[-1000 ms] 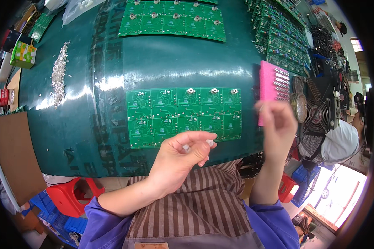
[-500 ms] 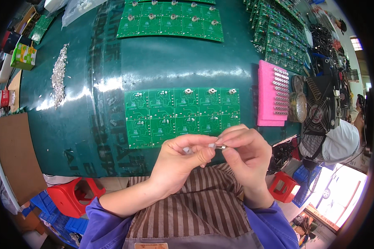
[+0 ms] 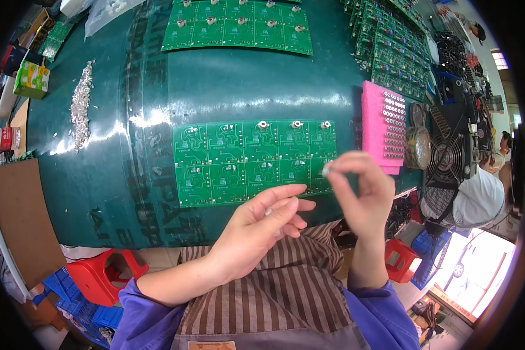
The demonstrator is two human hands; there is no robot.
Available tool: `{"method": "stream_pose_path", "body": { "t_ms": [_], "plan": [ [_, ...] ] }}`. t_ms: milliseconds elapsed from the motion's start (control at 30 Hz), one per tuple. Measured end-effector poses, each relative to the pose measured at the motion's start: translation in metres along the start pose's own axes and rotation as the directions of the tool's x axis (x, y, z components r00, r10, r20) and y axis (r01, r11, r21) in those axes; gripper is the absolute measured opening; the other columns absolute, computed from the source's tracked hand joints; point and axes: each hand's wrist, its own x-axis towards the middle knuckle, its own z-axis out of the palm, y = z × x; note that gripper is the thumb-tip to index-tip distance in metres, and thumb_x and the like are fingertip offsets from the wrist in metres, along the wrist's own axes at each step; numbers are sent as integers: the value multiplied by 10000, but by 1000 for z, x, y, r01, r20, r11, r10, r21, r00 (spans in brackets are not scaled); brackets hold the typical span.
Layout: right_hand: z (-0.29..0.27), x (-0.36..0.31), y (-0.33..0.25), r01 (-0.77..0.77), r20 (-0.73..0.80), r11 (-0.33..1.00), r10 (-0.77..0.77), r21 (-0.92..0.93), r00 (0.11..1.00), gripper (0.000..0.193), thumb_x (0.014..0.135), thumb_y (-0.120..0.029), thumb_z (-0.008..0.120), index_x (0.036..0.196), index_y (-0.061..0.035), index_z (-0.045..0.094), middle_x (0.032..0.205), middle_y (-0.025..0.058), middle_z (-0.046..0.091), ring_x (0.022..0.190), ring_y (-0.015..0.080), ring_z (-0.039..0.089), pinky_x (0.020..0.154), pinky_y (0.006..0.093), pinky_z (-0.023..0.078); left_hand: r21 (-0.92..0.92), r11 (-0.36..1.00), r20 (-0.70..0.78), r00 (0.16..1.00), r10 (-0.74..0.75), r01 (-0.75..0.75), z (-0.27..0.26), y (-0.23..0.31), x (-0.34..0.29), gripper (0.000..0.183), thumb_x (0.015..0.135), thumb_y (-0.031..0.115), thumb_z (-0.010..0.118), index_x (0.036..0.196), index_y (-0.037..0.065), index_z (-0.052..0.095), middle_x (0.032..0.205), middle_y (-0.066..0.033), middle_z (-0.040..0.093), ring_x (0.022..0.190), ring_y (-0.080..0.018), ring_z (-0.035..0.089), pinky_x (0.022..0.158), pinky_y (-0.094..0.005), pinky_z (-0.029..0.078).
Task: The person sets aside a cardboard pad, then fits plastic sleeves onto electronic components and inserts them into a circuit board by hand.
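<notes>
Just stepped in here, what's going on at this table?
A person is working with small parts over a green circuit board. Their right hand pinches a small light-coloured part by the board's right end; blur hides its detail. The left hand, at the near edge, holds small white pieces. Three round metal parts stand along the board's far row, toward the right. Beyond the right hand, a pink foam block carries rows of similar-looking metal parts.
</notes>
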Motion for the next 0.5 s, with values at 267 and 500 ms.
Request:
{"method": "stream_pose_path", "body": {
  "t_ms": [267,500],
  "plan": [
    [-13,19,14,30,117,960,2,-279,993,87,723,5,680,798,0,636,775,86,642,743,218,611,672,296,469,-16,998,30,997,65,-64,1,0,-4,277,955,114,411,1197,-21,422,1185,-203,515,1116,-293,529,970,-372,427],
    [-20,30,10,89,243,946,-12,-311,970,87,719,4,678,794,2,634,766,90,644,733,226,616,657,302,472,-74,997,-7,999,38,-38,1,4,-2,276,978,198,364,1140,-11,442,1150,-214,533,1087,-290,553,955,-373,441]
  ]
}}
